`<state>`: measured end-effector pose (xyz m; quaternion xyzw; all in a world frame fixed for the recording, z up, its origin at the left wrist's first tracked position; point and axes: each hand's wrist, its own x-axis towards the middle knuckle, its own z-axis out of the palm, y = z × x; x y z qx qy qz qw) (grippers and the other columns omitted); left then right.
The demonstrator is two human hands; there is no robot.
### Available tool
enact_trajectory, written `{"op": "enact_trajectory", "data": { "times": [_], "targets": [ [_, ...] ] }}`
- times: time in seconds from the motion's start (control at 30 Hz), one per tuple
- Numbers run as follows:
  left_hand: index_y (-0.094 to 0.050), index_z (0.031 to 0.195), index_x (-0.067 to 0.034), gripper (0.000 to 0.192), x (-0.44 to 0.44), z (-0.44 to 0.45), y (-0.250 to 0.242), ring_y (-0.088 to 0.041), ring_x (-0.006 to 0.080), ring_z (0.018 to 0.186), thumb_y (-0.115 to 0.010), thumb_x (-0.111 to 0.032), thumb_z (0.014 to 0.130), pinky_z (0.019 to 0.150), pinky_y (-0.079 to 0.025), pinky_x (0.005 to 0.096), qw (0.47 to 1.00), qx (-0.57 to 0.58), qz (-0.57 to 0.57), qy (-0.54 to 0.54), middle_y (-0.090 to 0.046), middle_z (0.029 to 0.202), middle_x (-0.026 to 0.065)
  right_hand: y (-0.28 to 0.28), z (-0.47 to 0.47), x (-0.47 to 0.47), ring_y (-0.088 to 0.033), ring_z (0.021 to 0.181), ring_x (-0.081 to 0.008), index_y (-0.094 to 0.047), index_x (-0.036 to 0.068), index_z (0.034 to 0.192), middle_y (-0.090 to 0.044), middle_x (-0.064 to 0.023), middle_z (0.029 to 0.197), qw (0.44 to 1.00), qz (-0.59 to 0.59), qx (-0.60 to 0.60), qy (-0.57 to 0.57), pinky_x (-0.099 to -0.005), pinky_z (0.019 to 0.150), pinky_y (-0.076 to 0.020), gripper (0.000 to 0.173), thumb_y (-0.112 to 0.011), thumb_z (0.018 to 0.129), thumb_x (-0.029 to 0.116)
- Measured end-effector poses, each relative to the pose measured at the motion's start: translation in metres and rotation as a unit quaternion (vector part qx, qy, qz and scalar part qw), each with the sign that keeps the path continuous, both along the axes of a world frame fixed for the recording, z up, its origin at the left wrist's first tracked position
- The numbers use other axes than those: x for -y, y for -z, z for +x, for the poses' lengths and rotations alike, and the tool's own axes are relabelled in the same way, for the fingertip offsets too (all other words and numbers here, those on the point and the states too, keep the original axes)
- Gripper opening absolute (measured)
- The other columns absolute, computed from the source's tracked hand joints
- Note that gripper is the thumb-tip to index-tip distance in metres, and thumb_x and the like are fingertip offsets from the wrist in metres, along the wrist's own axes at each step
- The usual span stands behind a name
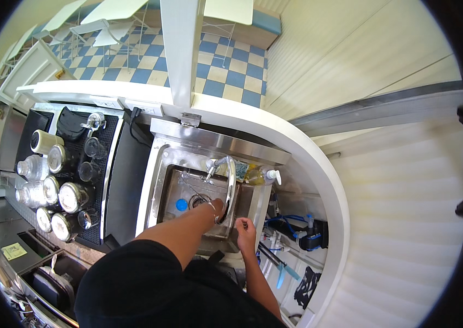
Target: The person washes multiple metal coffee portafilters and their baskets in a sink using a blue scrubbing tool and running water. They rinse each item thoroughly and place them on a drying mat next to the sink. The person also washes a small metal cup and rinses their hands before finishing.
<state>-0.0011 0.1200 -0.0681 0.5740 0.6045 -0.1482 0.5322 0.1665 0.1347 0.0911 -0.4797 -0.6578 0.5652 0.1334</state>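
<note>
My left hand [217,207] reaches into the stainless steel sink [155,184], beside the curved chrome faucet [230,176]. The spout partly covers it, and its fingers are hard to make out. White suds cling to that wrist. By the sink's right edge, my right hand [246,233] has its fingers curled around a small dark object [245,224], too small to identify. A blue cap [181,204] lies on the basin floor, left of the round drain [199,200].
Behind the faucet are a sponge [241,170] and a pump soap bottle [259,176]. Several lidded glass jars [74,197] and a portafilter [93,121] stand on a black mat to the left. Blue hoses [285,219] run below right. A white curved ledge [313,158] borders the sink area.
</note>
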Motion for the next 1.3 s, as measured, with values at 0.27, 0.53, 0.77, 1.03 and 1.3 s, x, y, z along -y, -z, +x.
{"op": "enact_trajectory", "data": {
  "times": [0.27, 0.53, 0.77, 1.03, 1.3],
  "targets": [
    [-0.064, 0.117, -0.011, 0.042, 0.015, 0.031, 0.018, -0.063, 0.0250, 0.096, -0.064, -0.039, 0.087, 0.082, -0.051, 0.0373, 1.000, 0.008, 0.015, -0.021, -0.063, 0.100, 0.0083, -0.002, -0.016, -0.009, -0.052, 0.077, -0.0092, -0.063, 0.003, 0.109, -0.061, -0.0002, 0.086, 1.000, 0.003, 0.011, -0.006, -0.0244, 0.072, -0.0435, 0.024, -0.065, 0.094, 0.021],
    [-0.064, 0.116, -0.012, 0.040, 0.028, 0.033, 0.012, -0.063, 0.0229, 0.089, -0.060, -0.042, 0.090, 0.078, -0.051, 0.0364, 0.999, -0.013, 0.028, -0.041, -0.063, 0.092, 0.0056, -0.004, -0.027, -0.010, -0.053, 0.080, -0.0127, -0.063, 0.004, 0.109, -0.060, -0.0033, 0.089, 1.000, -0.013, 0.009, -0.007, -0.0268, 0.075, -0.0447, 0.020, -0.064, 0.093, 0.016],
    [-0.064, 0.115, -0.014, 0.039, 0.042, 0.004, 0.011, -0.064, 0.0211, 0.084, -0.057, -0.046, 0.093, 0.073, -0.052, 0.0355, 0.969, 0.063, 0.055, -0.232, -0.063, 0.084, 0.0034, 0.034, -0.009, 0.000, -0.053, 0.078, -0.0115, -0.054, 0.004, 0.127, -0.058, -0.0040, 0.091, 0.999, 0.012, -0.039, 0.006, -0.0263, 0.070, -0.0449, 0.036, -0.061, 0.093, 0.013],
    [-0.065, 0.115, -0.020, 0.065, 0.106, -0.021, -0.054, -0.061, 0.0157, 0.086, -0.036, -0.074, 0.093, 0.072, -0.052, 0.0335, 0.550, 0.486, -0.038, -0.678, -0.068, 0.095, 0.0039, 0.088, -0.056, 0.020, -0.058, 0.107, -0.0297, -0.052, 0.000, 0.132, -0.058, -0.0184, 0.113, 0.992, -0.011, -0.009, -0.124, -0.0379, 0.095, -0.0453, 0.064, -0.075, 0.083, 0.035],
    [-0.060, 0.118, -0.013, 0.067, 0.119, -0.013, -0.072, -0.065, 0.0225, 0.092, -0.024, -0.066, 0.100, 0.082, -0.054, 0.0422, 0.531, 0.461, 0.046, -0.710, -0.067, 0.106, 0.0085, 0.059, -0.063, 0.035, -0.057, 0.109, -0.0334, -0.054, -0.001, 0.125, -0.056, -0.0200, 0.117, 0.971, 0.091, -0.084, -0.203, -0.0396, 0.095, -0.0460, 0.068, -0.083, 0.077, 0.037]
  ]
}}
